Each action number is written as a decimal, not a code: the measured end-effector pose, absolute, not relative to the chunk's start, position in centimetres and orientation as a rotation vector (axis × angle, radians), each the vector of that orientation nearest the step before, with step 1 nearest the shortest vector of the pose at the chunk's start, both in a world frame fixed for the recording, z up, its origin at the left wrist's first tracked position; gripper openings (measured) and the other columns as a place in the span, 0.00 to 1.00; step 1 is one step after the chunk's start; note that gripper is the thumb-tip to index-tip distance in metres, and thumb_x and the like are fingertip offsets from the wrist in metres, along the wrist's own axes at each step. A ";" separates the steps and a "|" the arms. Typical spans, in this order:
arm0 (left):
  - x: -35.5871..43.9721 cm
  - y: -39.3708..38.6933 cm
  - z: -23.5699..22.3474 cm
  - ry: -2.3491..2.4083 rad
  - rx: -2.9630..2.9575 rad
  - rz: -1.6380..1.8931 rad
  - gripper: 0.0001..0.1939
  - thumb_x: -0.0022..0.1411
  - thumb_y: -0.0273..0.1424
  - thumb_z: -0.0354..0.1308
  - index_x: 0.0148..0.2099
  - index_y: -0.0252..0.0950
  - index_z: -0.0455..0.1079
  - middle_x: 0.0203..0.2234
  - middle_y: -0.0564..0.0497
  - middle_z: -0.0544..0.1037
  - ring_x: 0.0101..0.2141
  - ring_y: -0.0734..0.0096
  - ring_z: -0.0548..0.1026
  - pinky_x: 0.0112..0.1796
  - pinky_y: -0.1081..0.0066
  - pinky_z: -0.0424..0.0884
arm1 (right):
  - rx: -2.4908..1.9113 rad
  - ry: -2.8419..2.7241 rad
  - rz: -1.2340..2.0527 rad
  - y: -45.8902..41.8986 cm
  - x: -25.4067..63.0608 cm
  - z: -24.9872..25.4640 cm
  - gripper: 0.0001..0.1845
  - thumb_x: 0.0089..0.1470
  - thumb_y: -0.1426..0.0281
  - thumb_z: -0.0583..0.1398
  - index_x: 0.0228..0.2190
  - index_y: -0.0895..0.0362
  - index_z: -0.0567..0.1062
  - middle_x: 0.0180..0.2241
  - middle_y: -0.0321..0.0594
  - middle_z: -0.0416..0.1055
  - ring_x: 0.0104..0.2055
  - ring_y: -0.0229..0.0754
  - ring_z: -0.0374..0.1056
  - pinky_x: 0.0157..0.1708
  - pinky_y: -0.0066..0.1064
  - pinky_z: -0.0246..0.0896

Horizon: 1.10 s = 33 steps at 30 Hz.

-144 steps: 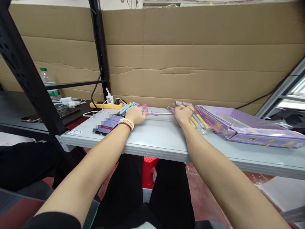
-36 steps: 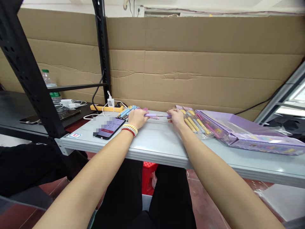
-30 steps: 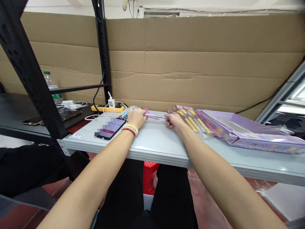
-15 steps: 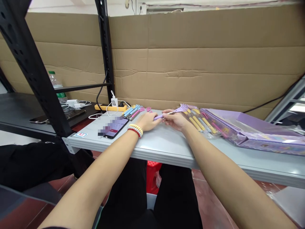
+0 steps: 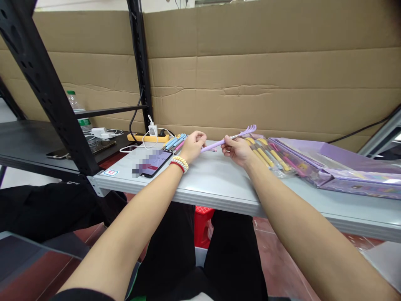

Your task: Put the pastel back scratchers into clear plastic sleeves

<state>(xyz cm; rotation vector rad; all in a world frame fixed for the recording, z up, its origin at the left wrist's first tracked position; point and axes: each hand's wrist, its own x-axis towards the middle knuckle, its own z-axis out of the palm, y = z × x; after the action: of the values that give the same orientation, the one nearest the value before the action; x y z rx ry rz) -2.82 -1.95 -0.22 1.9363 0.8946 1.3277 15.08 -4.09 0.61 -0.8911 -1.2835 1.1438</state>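
Note:
A light-purple back scratcher [image 5: 214,146] with a clawed head and a short metal section lies slantwise between my hands. My right hand [image 5: 237,151] pinches it near the middle, and the claw points up to the right. At the handle's lower end, my left hand [image 5: 192,147] is closed, fingers curled against it; the exact grip is partly hidden. Beyond my left hand, blue, pink and yellow back scratchers [image 5: 173,143] lie in a row. Clear-bagged yellow-handled ones [image 5: 265,155] rest to the right of my right hand.
A phone [image 5: 156,164] lies left of my left hand. Behind it sits a yellow power strip [image 5: 142,137] with a white charger and cable. An open purple box [image 5: 354,177] occupies the table's right side. Cardboard [image 5: 250,75] stands along the back, and a black shelf post [image 5: 53,83] rises at left.
The back scratcher has been lifted and its claw raised. More of its handle shows between my hands, which are farther apart. My left hand has turned, knuckles higher. The view has shifted slightly.

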 end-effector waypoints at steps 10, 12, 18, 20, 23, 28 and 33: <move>-5.0 -0.7 -0.3 1.923 1.861 1.392 0.12 0.60 0.38 0.53 0.41 0.37 0.71 0.39 0.42 0.79 0.46 0.57 0.73 0.43 0.63 0.67 | -0.965 -1.071 1.014 -3.6 15.3 1.0 0.23 0.51 0.50 0.61 0.24 0.57 0.65 0.19 0.35 0.66 0.20 0.34 0.65 0.14 0.23 0.48; -4.8 -0.9 -0.5 1.959 1.993 1.274 0.13 0.60 0.39 0.53 0.42 0.38 0.71 0.40 0.42 0.78 0.44 0.55 0.74 0.41 0.62 0.67 | -1.011 -1.070 1.042 -3.6 15.3 0.9 0.21 0.53 0.53 0.60 0.23 0.57 0.66 0.18 0.36 0.66 0.19 0.34 0.64 0.14 0.22 0.49; -4.2 -1.4 -0.8 1.809 2.301 0.970 0.16 0.63 0.38 0.47 0.40 0.37 0.73 0.39 0.41 0.79 0.41 0.56 0.75 0.40 0.62 0.67 | -1.105 -1.297 1.245 -3.9 14.9 0.4 0.14 0.51 0.63 0.64 0.23 0.61 0.71 0.18 0.41 0.70 0.15 0.32 0.60 0.12 0.22 0.45; -4.2 -1.4 -0.7 1.793 2.314 0.958 0.16 0.64 0.37 0.46 0.39 0.37 0.74 0.39 0.41 0.79 0.41 0.56 0.75 0.40 0.62 0.67 | -1.118 -1.391 1.324 -4.0 14.8 0.3 0.12 0.49 0.65 0.64 0.24 0.62 0.72 0.19 0.43 0.71 0.15 0.33 0.60 0.12 0.22 0.45; -4.2 -1.4 -0.7 1.743 2.307 1.032 0.17 0.64 0.36 0.44 0.41 0.37 0.73 0.39 0.42 0.79 0.42 0.58 0.75 0.42 0.63 0.67 | -1.129 -1.467 1.412 -4.4 14.6 0.4 0.12 0.46 0.66 0.66 0.27 0.61 0.73 0.18 0.43 0.72 0.15 0.33 0.61 0.12 0.22 0.45; -4.0 -1.2 -0.8 1.579 2.199 1.308 0.18 0.66 0.36 0.43 0.51 0.36 0.68 0.46 0.44 0.77 0.46 0.62 0.73 0.45 0.66 0.66 | -1.187 -1.571 1.463 -4.9 14.5 0.5 0.12 0.44 0.65 0.66 0.29 0.60 0.75 0.17 0.41 0.70 0.17 0.34 0.63 0.13 0.21 0.47; -4.0 -1.0 -0.7 1.445 2.179 1.353 0.13 0.64 0.36 0.46 0.38 0.36 0.69 0.33 0.48 0.78 0.35 0.67 0.74 0.39 0.68 0.67 | -1.181 -1.583 1.424 -4.8 14.6 0.3 0.12 0.44 0.66 0.66 0.31 0.61 0.77 0.17 0.37 0.68 0.20 0.34 0.65 0.19 0.22 0.58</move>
<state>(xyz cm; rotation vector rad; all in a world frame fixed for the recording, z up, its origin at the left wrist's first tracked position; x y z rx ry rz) -4.00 -1.04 -0.72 2.1786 1.4446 1.3533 14.55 -4.76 0.33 -1.1806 -1.5828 1.4243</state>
